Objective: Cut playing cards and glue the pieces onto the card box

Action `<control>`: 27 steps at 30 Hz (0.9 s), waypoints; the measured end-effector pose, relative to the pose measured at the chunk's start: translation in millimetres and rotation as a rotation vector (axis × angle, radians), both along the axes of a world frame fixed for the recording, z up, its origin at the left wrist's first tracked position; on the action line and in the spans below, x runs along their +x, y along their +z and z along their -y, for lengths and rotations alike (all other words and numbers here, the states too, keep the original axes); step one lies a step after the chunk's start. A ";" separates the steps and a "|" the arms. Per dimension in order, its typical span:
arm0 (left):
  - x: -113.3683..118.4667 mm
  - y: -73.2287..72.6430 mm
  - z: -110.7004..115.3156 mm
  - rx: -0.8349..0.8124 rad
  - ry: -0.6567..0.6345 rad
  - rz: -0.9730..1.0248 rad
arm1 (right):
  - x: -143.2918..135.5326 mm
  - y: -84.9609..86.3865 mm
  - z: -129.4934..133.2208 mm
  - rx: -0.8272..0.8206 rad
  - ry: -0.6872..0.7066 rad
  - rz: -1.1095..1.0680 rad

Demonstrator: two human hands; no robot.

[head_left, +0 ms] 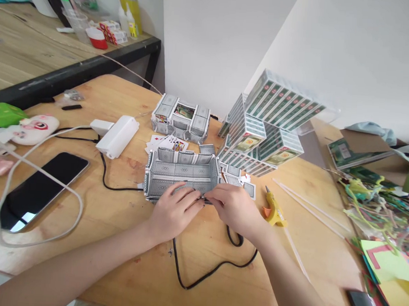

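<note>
An open box built of grey patterned playing cards (181,170) lies on the wooden table. My left hand (176,210) rests over its near wall, fingers bent against the card edge. At the near right corner my right hand (235,205) is pinched on the same wall, its fingertips close to the left hand's. Behind the box are loose face-up cards (168,143) and a second card-built piece (181,118) with a picture in its middle. More cards (231,171) lie partly under the right side. A yellow glue gun (273,208) lies right of my right hand.
Stacked green card packs (257,128) stand behind right. A black cable (196,284) loops near the front. At left are a phone (39,189), a white cable and a white adapter (117,136). Clear sticks (308,208) and coloured scraps (388,215) lie right.
</note>
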State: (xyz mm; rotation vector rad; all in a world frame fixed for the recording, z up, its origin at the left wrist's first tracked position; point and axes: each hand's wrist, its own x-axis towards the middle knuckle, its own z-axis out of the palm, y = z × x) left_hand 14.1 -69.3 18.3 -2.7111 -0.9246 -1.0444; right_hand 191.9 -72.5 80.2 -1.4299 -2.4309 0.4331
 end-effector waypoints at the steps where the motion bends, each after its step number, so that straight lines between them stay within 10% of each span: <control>1: 0.4 0.9 0.9 -0.003 0.003 -0.003 | 0.9 -0.4 -0.7 0.006 0.007 0.006; 13: 9.5 16.6 9.7 -0.039 0.102 -0.083 | 8.8 9.8 7.9 0.206 0.025 0.338; 27: 32.4 28.7 12.9 -0.219 0.162 -0.317 | 19.8 -0.2 -0.5 0.076 0.027 0.086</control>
